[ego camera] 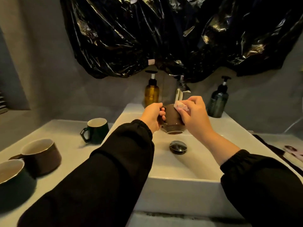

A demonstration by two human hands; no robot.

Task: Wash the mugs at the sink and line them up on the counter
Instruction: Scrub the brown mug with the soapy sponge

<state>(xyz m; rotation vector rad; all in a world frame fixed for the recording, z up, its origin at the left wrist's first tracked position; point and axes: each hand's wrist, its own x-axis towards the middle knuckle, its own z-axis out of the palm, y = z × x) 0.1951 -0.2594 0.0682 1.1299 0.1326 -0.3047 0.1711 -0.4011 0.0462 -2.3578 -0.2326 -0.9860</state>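
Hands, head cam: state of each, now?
Left hand: closed on the brown mug, at its handle.
Right hand: closed on a pale sponge, pressed to the mug's side.

Nothing here can be read: the amber pump bottle (151, 94) and the dark pump bottle (217, 104) behind the sink (180, 190) show no legible label, and the printed sheet (293, 152) right of the sink is too blurred.

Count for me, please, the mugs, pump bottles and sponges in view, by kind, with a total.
Mugs: 4 (held brown mug, dark green mug, counter brown mug, near-left dark mug)
Pump bottles: 2 (amber bottle, dark bottle)
Sponges: 1 (sponge)
Total: 7
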